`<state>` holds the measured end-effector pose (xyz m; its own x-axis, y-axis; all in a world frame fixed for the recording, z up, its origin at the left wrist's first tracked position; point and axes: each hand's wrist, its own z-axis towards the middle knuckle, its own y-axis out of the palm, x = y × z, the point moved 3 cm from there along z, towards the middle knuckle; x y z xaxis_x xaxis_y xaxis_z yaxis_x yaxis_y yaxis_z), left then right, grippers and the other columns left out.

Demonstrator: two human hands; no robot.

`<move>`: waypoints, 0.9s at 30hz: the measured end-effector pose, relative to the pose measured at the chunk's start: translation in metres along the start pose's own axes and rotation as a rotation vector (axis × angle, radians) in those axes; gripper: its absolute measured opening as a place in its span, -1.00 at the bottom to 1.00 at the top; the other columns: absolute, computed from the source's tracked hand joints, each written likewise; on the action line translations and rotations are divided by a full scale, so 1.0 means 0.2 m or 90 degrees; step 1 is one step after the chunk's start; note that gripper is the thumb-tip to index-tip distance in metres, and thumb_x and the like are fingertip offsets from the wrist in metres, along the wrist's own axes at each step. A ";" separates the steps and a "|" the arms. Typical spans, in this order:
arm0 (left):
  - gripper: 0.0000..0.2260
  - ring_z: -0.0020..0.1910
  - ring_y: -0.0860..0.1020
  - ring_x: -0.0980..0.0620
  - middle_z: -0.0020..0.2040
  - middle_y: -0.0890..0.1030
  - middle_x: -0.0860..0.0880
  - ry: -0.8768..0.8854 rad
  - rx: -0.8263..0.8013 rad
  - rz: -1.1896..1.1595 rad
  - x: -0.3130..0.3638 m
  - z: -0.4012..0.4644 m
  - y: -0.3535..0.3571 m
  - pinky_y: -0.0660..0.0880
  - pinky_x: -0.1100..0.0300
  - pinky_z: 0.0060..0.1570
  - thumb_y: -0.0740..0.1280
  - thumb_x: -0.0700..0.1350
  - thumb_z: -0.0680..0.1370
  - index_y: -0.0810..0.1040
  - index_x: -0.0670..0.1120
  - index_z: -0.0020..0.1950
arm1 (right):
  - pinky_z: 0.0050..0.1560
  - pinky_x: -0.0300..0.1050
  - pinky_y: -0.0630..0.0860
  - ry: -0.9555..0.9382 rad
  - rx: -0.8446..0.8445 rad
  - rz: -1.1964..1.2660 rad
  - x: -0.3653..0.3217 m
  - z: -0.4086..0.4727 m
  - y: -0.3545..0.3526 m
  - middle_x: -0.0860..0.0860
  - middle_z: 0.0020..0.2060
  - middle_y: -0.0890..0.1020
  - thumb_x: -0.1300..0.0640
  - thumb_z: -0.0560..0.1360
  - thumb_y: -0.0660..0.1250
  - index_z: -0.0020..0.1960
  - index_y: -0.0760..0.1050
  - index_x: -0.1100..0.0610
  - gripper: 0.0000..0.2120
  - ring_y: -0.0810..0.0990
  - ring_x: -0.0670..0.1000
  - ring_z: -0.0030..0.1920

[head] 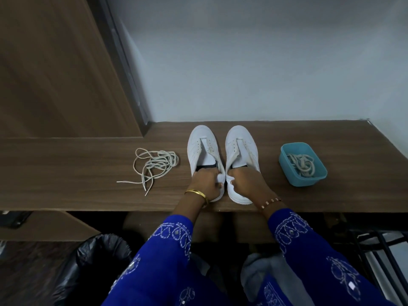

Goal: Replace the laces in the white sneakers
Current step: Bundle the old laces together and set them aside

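Note:
Two white sneakers stand side by side on the wooden shelf, toes pointing away from me, both without laces. My left hand grips the heel collar of the left sneaker. My right hand grips the heel collar of the right sneaker. A loose tangle of pale laces lies on the wood to the left of the shoes. More laces are coiled inside a teal plastic tub to the right.
The wooden shelf runs left to right against a pale wall. A tall wooden panel rises at the back left. Below the shelf's front edge sit a black bin bag and a dark metal rack.

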<state>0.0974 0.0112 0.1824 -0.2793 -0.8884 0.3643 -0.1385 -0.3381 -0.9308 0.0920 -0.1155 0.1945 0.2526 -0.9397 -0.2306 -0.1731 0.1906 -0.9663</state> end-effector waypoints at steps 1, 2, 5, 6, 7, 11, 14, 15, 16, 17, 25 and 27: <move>-0.78 0.07 0.49 -0.19 0.05 0.56 -0.19 0.001 -0.005 0.015 0.00 -0.01 -0.01 0.37 0.08 -0.04 0.28 -0.09 0.49 0.48 -0.22 0.03 | -0.01 -0.16 0.37 0.001 0.005 -0.004 -0.01 -0.01 0.00 0.13 0.05 0.59 0.17 0.57 0.15 0.15 0.49 0.22 -0.77 0.53 0.09 0.08; -0.73 0.09 0.48 -0.21 0.08 0.55 -0.20 0.003 -0.012 0.033 0.01 -0.01 -0.01 0.36 0.07 -0.01 0.22 -0.05 0.50 0.46 -0.23 0.06 | 0.00 -0.15 0.38 0.004 0.008 -0.015 -0.01 -0.01 0.00 0.13 0.05 0.59 0.17 0.57 0.15 0.16 0.49 0.22 -0.77 0.54 0.09 0.07; -0.48 0.12 0.44 -0.20 0.16 0.48 -0.23 -0.002 -0.046 0.054 0.02 -0.06 -0.02 0.31 0.08 0.05 0.00 0.05 0.37 0.42 -0.25 0.16 | 0.07 -0.09 0.43 0.022 0.012 -0.059 -0.04 -0.03 0.00 0.12 0.07 0.60 0.19 0.57 0.16 0.19 0.47 0.20 -0.76 0.55 0.10 0.08; -0.47 0.13 0.44 -0.20 0.16 0.47 -0.24 0.006 -0.048 0.048 0.02 -0.08 -0.02 0.30 0.08 0.07 -0.01 0.05 0.37 0.42 -0.25 0.18 | 0.09 -0.08 0.43 0.031 0.012 -0.072 -0.05 -0.03 0.00 0.13 0.08 0.59 0.19 0.57 0.16 0.20 0.47 0.20 -0.76 0.55 0.11 0.10; -0.49 0.13 0.44 -0.20 0.15 0.47 -0.25 0.015 -0.044 0.031 0.01 -0.10 -0.03 0.30 0.08 0.09 0.02 0.04 0.41 0.43 -0.25 0.18 | 0.10 -0.07 0.44 0.043 0.014 -0.076 -0.06 -0.03 -0.01 0.13 0.09 0.59 0.19 0.57 0.18 0.20 0.48 0.20 -0.75 0.55 0.11 0.10; -0.58 0.02 0.47 -0.21 0.01 0.52 -0.26 0.025 0.081 -0.119 -0.11 -0.18 -0.09 0.33 0.12 0.02 0.08 -0.03 0.46 0.53 -0.26 0.12 | -0.04 -0.05 0.51 0.079 0.136 0.039 -0.07 0.00 -0.13 0.14 0.01 0.60 0.18 0.50 0.27 0.07 0.57 0.22 -0.79 0.57 0.13 0.01; -0.63 0.02 0.49 -0.22 -0.01 0.55 -0.25 -0.049 0.167 -0.155 -0.32 -0.19 -0.14 0.34 0.13 0.04 0.13 -0.11 0.43 0.55 -0.26 0.10 | -0.06 -0.11 0.47 0.050 0.229 0.158 -0.16 0.10 -0.22 0.13 -0.02 0.58 0.24 0.49 0.25 0.02 0.59 0.22 -0.82 0.55 0.12 0.00; -0.64 0.03 0.50 -0.25 0.00 0.56 -0.27 -0.086 0.190 -0.163 -0.40 -0.19 -0.16 0.36 0.10 0.07 0.15 -0.13 0.42 0.56 -0.28 0.09 | -0.02 -0.10 0.47 0.033 0.240 0.197 -0.20 0.14 -0.23 0.13 -0.02 0.58 0.26 0.49 0.25 0.01 0.60 0.21 -0.82 0.55 0.10 0.00; -0.65 0.03 0.51 -0.27 0.00 0.56 -0.29 -0.122 0.214 -0.168 -0.49 -0.19 -0.17 0.39 0.07 0.09 0.17 -0.15 0.41 0.57 -0.29 0.07 | 0.02 -0.08 0.47 0.018 0.237 0.231 -0.26 0.19 -0.23 0.12 -0.01 0.58 0.27 0.48 0.25 0.00 0.60 0.21 -0.83 0.55 0.10 0.01; -0.68 0.03 0.52 -0.29 0.01 0.57 -0.31 -0.151 0.226 -0.163 -0.56 -0.19 -0.17 0.42 0.03 0.09 0.20 -0.19 0.41 0.57 -0.30 0.06 | 0.05 -0.08 0.46 0.000 0.226 0.254 -0.31 0.24 -0.22 0.12 0.00 0.59 0.27 0.48 0.25 -0.01 0.60 0.22 -0.83 0.55 0.09 0.01; -0.48 0.27 0.39 -0.23 0.27 0.44 -0.25 -0.246 0.156 -0.111 -0.93 -0.05 -0.13 0.31 0.03 0.28 0.42 -0.21 0.40 0.38 -0.28 0.32 | -0.15 -0.15 0.38 -0.046 -0.011 0.219 -0.60 0.68 0.05 0.21 -0.07 0.61 0.30 0.44 0.29 -0.04 0.55 0.26 -0.88 0.57 0.17 -0.05; -0.49 0.26 0.40 -0.22 0.27 0.46 -0.24 -0.275 0.115 -0.113 -0.95 -0.01 -0.11 0.35 0.03 0.24 0.40 -0.20 0.43 0.36 -0.24 0.35 | -0.04 -0.11 0.45 -0.033 -0.059 0.189 -0.61 0.75 0.11 0.19 0.08 0.58 0.24 0.44 0.32 0.19 0.48 0.22 -0.68 0.55 0.19 0.08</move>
<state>0.1524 0.1878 0.1345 0.1584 -0.8467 0.5080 0.0294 -0.5102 -0.8596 0.2002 0.0462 0.1833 0.2254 -0.8312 -0.5083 -0.3313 0.4252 -0.8423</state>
